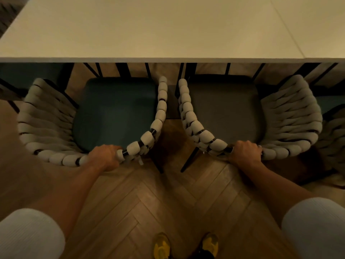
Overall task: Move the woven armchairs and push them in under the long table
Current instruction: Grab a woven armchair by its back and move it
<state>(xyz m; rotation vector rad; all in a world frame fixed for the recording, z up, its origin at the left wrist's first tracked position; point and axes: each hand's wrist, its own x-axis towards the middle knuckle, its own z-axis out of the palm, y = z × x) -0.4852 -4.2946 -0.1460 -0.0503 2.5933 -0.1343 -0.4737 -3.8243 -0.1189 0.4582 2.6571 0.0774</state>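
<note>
Weave: thick pale rope wound on curved frames of left armchair (115, 109) and right armchair (224, 109)
Hands: left hand (104, 157), right hand (245, 152) curled round backrest rims
Surface (168, 30): pale, smooth, seat fronts beneath
Floor (145, 202): herringbone wood

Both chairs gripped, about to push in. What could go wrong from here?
1. The inner arms of the left armchair and right armchair nearly touch near the table edge; pushed in together they may snag.
2. Arm tips sit right at that edge; if as high as the top, they could hit it.
3. One hand per chair, left hand and right hand on the back rails: either chair may swivel.
</note>
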